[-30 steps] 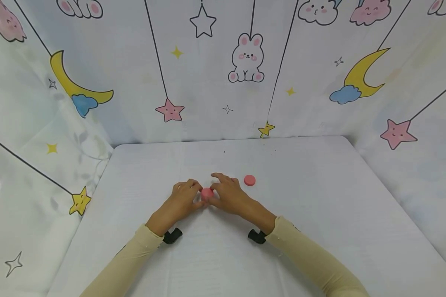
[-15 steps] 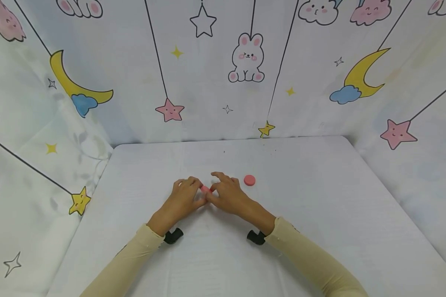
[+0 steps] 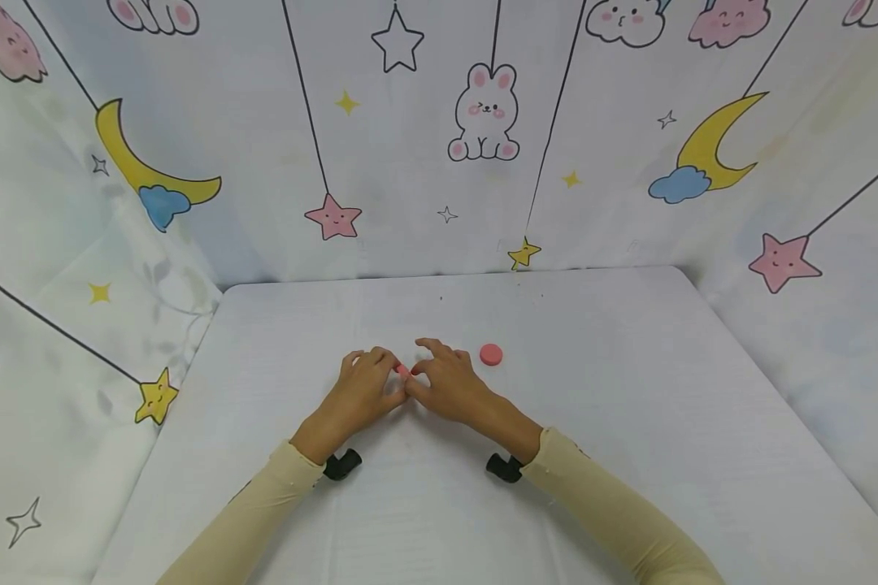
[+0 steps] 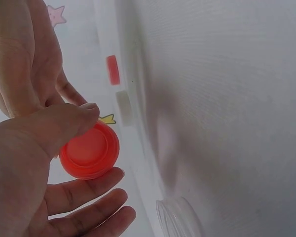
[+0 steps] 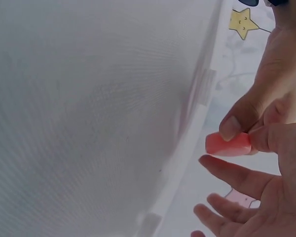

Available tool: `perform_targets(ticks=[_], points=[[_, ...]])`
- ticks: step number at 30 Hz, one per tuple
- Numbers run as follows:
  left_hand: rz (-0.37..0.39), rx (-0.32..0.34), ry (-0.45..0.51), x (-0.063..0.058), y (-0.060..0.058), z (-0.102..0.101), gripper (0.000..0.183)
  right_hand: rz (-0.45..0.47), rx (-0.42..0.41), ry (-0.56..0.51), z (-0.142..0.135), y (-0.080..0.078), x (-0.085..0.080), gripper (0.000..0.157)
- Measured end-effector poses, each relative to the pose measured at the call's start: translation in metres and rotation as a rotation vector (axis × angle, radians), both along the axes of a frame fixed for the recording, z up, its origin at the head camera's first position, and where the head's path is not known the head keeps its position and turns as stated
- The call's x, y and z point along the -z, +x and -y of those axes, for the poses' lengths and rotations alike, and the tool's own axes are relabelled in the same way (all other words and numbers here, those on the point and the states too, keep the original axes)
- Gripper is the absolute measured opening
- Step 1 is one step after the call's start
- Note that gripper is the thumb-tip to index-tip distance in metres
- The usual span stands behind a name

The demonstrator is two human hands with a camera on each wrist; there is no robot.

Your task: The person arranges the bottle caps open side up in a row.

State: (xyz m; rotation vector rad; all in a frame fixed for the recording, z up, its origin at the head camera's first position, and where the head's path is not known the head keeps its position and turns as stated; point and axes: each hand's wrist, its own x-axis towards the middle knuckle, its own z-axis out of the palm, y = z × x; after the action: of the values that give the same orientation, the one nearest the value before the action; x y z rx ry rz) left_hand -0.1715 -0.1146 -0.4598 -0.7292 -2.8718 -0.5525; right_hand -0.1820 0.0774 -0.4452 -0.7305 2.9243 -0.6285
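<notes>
Between both hands, raised off the table, is a small round red cap (image 4: 87,150) with a raised rim and a recessed face in the left wrist view. My left hand (image 3: 358,392) pinches it, thumb across one side and fingers on the other. My right hand (image 3: 449,383) has its thumb against one end of the cap (image 5: 228,144), with the index finger curved close under it. Only a thin tilted sliver of it shows from the head. Another red disc (image 3: 491,354) lies on the table beyond the right hand.
The white table (image 3: 593,366) runs back to a curtain (image 3: 410,162) printed with stars, moons and a bunny. In the left wrist view a clear ridged container (image 4: 180,217) stands low, and a pale translucent piece (image 4: 124,107) sits near the far red disc.
The red cap has tipped from showing its round face to nearly edge-on in the head view. Both hands keep almost the same place, and the other disc stays put.
</notes>
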Motion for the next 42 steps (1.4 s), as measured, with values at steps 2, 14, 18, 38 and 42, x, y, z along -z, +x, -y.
perform_targets(ticks=[2, 14, 18, 38, 42], points=[[0.002, 0.001, 0.0, 0.0, 0.0, 0.0, 0.035, -0.007, -0.004, -0.005, 0.0, 0.0, 0.0, 0.036], [-0.016, 0.006, 0.002, 0.001, -0.001, 0.0, 0.034, -0.076, -0.057, -0.014, -0.005, 0.0, -0.002, 0.037], [-0.015, 0.001, 0.011, 0.001, -0.002, -0.001, 0.034, -0.083, -0.067, -0.002, -0.008, -0.002, 0.0, 0.038], [0.006, 0.018, 0.019, 0.005, -0.004, -0.002, 0.039, -0.067, -0.097, 0.01, -0.019, -0.007, 0.004, 0.036], [0.021, 0.018, 0.012, 0.005, -0.004, -0.002, 0.037, -0.053, -0.096, 0.02, -0.02, -0.008, 0.005, 0.036]])
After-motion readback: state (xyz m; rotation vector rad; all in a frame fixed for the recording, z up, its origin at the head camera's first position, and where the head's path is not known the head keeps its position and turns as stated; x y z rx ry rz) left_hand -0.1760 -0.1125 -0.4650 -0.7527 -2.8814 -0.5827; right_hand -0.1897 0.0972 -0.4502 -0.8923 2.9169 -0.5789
